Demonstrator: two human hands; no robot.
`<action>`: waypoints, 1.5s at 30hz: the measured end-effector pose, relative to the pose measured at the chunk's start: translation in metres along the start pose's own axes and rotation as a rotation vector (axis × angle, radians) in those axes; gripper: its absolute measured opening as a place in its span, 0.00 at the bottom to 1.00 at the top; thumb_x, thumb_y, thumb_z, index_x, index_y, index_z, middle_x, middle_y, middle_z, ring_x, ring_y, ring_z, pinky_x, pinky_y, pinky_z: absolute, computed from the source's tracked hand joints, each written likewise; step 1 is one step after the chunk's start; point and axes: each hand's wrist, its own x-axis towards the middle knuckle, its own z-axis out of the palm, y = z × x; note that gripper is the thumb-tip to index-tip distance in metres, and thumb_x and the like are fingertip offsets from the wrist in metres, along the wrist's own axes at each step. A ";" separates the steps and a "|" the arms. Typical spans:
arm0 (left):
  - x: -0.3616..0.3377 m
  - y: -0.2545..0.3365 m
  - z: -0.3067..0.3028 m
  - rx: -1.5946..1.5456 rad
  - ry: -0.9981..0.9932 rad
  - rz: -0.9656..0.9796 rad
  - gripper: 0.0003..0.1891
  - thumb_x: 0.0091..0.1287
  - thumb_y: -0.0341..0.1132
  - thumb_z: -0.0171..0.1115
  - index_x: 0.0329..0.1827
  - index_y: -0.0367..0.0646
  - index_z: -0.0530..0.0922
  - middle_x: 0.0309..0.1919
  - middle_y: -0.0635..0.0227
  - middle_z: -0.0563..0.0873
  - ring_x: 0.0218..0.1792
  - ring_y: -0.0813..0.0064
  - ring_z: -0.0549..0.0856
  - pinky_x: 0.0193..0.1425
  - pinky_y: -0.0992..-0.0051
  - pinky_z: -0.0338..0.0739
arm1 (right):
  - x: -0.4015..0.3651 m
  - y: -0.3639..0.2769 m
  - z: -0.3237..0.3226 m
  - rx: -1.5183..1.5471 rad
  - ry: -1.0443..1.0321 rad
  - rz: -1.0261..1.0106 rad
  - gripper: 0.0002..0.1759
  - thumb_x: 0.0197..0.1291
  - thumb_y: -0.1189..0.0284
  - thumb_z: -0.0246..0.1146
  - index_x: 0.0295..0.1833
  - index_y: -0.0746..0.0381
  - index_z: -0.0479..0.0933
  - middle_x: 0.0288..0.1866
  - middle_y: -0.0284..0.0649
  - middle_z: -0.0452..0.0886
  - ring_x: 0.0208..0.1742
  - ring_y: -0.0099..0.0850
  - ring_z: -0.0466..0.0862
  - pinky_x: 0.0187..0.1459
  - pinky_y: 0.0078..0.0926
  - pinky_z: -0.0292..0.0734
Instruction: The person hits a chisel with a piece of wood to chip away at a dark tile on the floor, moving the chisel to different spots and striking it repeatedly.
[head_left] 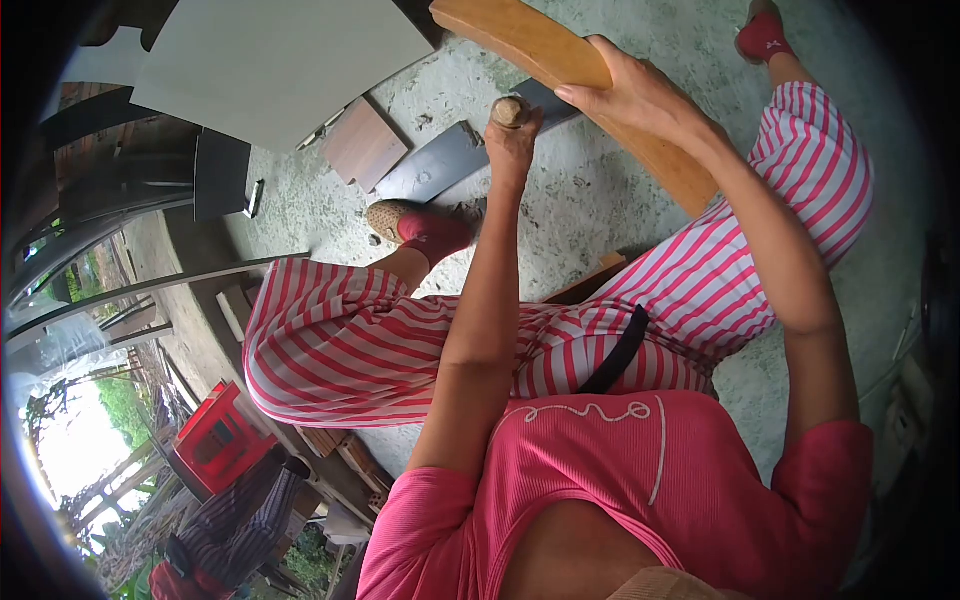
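Note:
My left hand (512,145) is closed around a round wooden handle (509,111), seen nearly end-on. Whatever tool it belongs to is hidden below the fist. To the right, my right hand (640,92) grips a long, curved, orange-brown wooden piece (530,42) near its middle, with the thumb on the near side. This piece slants from the top centre down toward the striped trouser leg at the right. The left fist is apart from it, over a dark grey board (430,165) on the floor.
A brown board (365,145) lies beside the left foot (435,232). A large pale panel (280,65) stands at the upper left, with a dark panel (221,175) below. A red plastic chair (222,438) is at lower left, near a person in striped trousers (235,515).

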 end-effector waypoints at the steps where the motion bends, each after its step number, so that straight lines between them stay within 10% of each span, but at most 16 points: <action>1: -0.007 0.002 0.005 0.005 0.032 0.065 0.10 0.55 0.30 0.68 0.34 0.39 0.75 0.25 0.64 0.81 0.27 0.72 0.79 0.36 0.72 0.76 | 0.000 0.002 -0.002 0.025 0.024 -0.009 0.46 0.47 0.38 0.62 0.56 0.69 0.68 0.38 0.55 0.82 0.39 0.42 0.85 0.40 0.35 0.79; 9: -0.088 -0.024 0.032 0.545 -0.202 0.305 0.21 0.51 0.31 0.71 0.46 0.44 0.73 0.53 0.52 0.76 0.52 0.50 0.78 0.52 0.61 0.77 | 0.004 0.004 -0.017 0.042 -0.025 0.070 0.45 0.49 0.37 0.61 0.56 0.68 0.68 0.39 0.53 0.81 0.40 0.40 0.84 0.41 0.33 0.78; 14: -0.066 -0.005 0.024 0.445 -0.063 0.307 0.19 0.52 0.33 0.72 0.45 0.44 0.74 0.48 0.54 0.79 0.47 0.55 0.81 0.49 0.66 0.78 | 0.005 0.001 -0.019 0.069 -0.080 0.074 0.44 0.51 0.38 0.59 0.58 0.67 0.68 0.42 0.52 0.81 0.44 0.39 0.83 0.45 0.32 0.77; 18: -0.037 0.019 0.006 -0.034 0.173 -0.085 0.15 0.58 0.36 0.69 0.40 0.36 0.75 0.32 0.66 0.81 0.33 0.77 0.79 0.42 0.77 0.75 | 0.004 0.004 -0.015 0.046 -0.037 0.062 0.45 0.50 0.37 0.59 0.58 0.67 0.68 0.42 0.52 0.81 0.43 0.39 0.83 0.44 0.33 0.77; 33: -0.003 0.003 -0.004 -0.418 0.458 -0.137 0.15 0.60 0.34 0.68 0.38 0.35 0.71 0.30 0.64 0.78 0.35 0.74 0.77 0.47 0.73 0.73 | 0.002 0.003 -0.008 0.002 -0.003 0.031 0.45 0.47 0.36 0.62 0.54 0.68 0.69 0.37 0.54 0.82 0.40 0.42 0.85 0.41 0.35 0.78; 45: -0.001 0.001 -0.012 -0.123 0.211 0.007 0.18 0.60 0.30 0.63 0.49 0.36 0.66 0.36 0.64 0.77 0.36 0.73 0.77 0.45 0.73 0.73 | 0.002 0.000 -0.010 -0.027 -0.089 0.086 0.47 0.49 0.40 0.63 0.60 0.69 0.66 0.46 0.58 0.79 0.46 0.45 0.82 0.46 0.36 0.77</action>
